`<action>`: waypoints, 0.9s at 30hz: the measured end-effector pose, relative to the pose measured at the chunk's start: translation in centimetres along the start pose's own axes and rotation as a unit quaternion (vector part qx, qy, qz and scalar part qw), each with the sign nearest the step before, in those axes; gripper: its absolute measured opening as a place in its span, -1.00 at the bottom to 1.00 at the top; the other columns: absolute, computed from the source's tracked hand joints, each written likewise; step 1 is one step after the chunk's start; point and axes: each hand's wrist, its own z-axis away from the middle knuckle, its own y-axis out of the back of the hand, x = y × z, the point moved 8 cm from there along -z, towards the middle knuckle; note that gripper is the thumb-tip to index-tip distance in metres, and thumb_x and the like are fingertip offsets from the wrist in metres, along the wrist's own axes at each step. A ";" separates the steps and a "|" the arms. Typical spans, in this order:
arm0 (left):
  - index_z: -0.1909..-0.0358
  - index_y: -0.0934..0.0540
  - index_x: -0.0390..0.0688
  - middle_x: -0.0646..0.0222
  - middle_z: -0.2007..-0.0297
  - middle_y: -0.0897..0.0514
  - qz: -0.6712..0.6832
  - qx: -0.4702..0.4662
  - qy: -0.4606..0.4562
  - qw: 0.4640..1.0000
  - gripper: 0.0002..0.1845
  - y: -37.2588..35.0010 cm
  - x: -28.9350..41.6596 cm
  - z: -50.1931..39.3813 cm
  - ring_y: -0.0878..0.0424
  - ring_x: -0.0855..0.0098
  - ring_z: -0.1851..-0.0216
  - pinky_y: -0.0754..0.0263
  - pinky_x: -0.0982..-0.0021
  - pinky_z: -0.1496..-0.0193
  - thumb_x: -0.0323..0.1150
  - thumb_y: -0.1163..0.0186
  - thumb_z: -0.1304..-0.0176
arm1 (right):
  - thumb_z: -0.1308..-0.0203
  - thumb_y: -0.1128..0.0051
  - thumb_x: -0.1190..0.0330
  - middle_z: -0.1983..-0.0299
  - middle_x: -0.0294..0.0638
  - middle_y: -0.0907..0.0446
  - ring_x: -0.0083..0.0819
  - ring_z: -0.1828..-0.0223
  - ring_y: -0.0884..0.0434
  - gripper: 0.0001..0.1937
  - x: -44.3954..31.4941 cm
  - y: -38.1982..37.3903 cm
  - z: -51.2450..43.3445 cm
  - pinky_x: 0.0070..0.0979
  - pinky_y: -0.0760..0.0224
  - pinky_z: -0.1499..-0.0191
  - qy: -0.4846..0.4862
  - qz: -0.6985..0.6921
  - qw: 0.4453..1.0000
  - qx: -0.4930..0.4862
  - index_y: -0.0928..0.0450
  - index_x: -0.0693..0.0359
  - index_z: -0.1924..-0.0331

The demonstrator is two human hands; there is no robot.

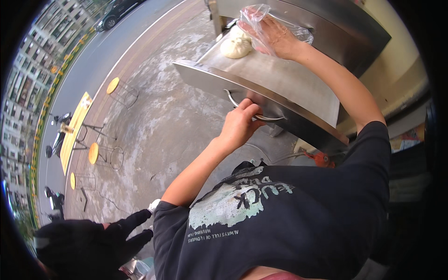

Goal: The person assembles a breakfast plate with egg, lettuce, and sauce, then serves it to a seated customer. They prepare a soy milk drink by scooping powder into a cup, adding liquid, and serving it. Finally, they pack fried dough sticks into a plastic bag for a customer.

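My left hand (242, 120) grips the curved metal handle (273, 119) on the stainless-steel front (217, 82) of a pulled-out drawer. Inside it lies a flat, pale, cloth-like lining (290, 82). Pleated white steamed buns (236, 47) sit at its far left end, some partly hidden. Over them reaches my right hand (267, 33), its fingers covered by a thin clear plastic bag that spreads out behind the hand too. The bag and the hand's angle hide whether the fingertips touch or hold a bun.
A steel cabinet (336, 38) rises beyond the drawer. An orange-red fitting (320, 159) with a hose lies below its near corner. At lower left stands another person in dark clothes (87, 245). Round stools (93, 153), a folding table (75, 129) and parked scooters line the roadside.
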 end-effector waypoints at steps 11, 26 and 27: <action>0.35 -0.44 -0.17 0.17 0.29 -0.43 0.004 0.042 -0.026 0.999 -0.73 -0.1 -0.8 1.6 -0.52 0.05 0.33 -0.41 0.12 0.35 -0.46 -0.28 0.15 | 0.21 -0.36 0.27 0.05 0.11 -0.50 -0.05 -0.02 -0.47 -0.33 -1.2 -15.9 -8.3 -0.32 -0.30 -0.10 0.035 -0.325 0.904 -0.276 -0.40 0.30 -0.10; 0.37 -0.41 -0.20 0.20 0.33 -0.35 -0.022 0.073 -0.086 0.993 -0.78 0.2 -0.5 1.8 -0.46 0.10 0.41 -0.34 0.17 0.43 -0.47 -0.22 0.07 | 0.17 -0.29 0.22 0.10 0.07 -0.44 -0.02 -0.02 -0.41 -0.35 -1.2 -14.1 -6.2 -0.27 -0.27 -0.09 0.019 -0.364 0.924 -0.120 -0.42 0.26 -0.11; 0.37 -0.41 -0.20 0.20 0.33 -0.35 -0.014 0.067 -0.086 0.994 -0.78 0.0 -0.5 1.9 -0.46 0.10 0.41 -0.34 0.17 0.43 -0.47 -0.22 0.07 | 0.18 -0.31 0.22 0.09 0.07 -0.43 -0.02 -0.01 -0.41 -0.33 -1.3 -14.6 -6.0 -0.27 -0.27 -0.09 0.006 -0.356 0.922 -0.154 -0.40 0.25 -0.13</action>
